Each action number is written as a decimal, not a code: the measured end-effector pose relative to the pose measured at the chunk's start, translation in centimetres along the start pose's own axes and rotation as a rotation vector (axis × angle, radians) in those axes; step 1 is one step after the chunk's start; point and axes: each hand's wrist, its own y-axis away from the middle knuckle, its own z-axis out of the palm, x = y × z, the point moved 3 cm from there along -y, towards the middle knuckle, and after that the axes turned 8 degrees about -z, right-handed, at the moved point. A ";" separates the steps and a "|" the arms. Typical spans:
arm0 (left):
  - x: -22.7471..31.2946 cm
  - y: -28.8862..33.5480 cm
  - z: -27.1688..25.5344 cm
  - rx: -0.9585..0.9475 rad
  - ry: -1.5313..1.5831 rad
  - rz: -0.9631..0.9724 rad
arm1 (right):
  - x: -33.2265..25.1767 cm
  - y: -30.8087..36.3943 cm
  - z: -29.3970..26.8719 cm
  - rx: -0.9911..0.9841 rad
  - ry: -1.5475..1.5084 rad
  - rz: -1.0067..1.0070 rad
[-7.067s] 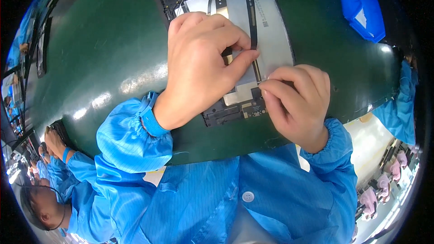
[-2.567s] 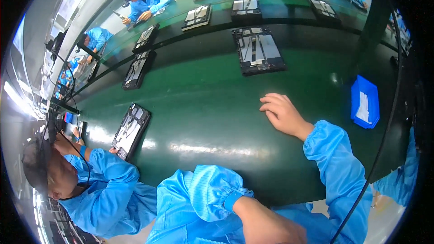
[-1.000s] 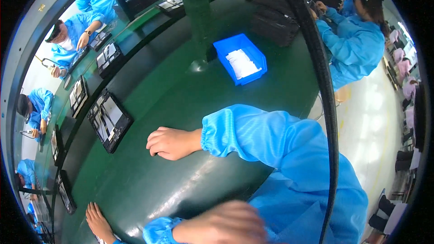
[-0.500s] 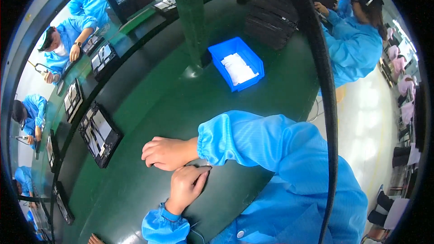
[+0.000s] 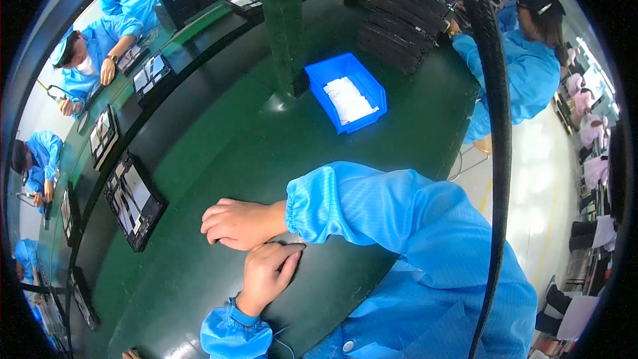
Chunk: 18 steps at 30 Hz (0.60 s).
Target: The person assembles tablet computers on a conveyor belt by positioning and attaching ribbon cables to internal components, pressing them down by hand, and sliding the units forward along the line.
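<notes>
My right hand (image 5: 242, 224) rests on the green tabletop (image 5: 266, 139). Its fingers are loosely bent and slightly apart, with nothing seen in them; its palm is hidden. Just below its wrist lies my left hand (image 5: 269, 274), thumb and forefinger extended beside the right cuff. The other left fingers curl out of sight, and I see nothing held. Around my left wrist sits a dark blue band (image 5: 244, 316), and a thin cord (image 5: 286, 344) shows beside that sleeve. Closest on the left is an opened, black-framed flat device (image 5: 135, 203) with pale inner parts.
A blue bin (image 5: 345, 93) holding white pieces stands beyond my hands, near a green post (image 5: 279, 33). Black trays (image 5: 402, 23) are stacked behind it. More opened devices (image 5: 104, 136) line the curved left side. Co-workers in blue (image 5: 512, 60) work nearby. A black strap (image 5: 498, 126) crosses the right.
The view has shifted slightly, and the nearest opened device appears a little farther left. At the right, the co-worker's arm has moved toward the stacked trays. My hands keep the same pose.
</notes>
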 end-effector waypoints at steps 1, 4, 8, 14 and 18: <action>0.0 -0.1 0.1 -0.006 -0.005 -0.006 | 0.1 0.0 -0.1 -0.003 -0.005 -0.002; -0.1 -0.5 0.4 0.019 0.006 0.003 | 0.4 0.2 -0.1 -0.003 -0.011 0.003; 0.3 -1.1 0.9 0.049 0.018 0.028 | 0.7 0.9 -0.5 0.004 0.005 -0.003; 0.3 -1.7 1.2 0.057 0.019 0.016 | 1.2 1.1 -0.9 0.012 -0.030 -0.009; 0.3 -1.9 1.4 0.049 0.011 0.016 | 1.3 1.3 -1.0 0.008 -0.040 0.003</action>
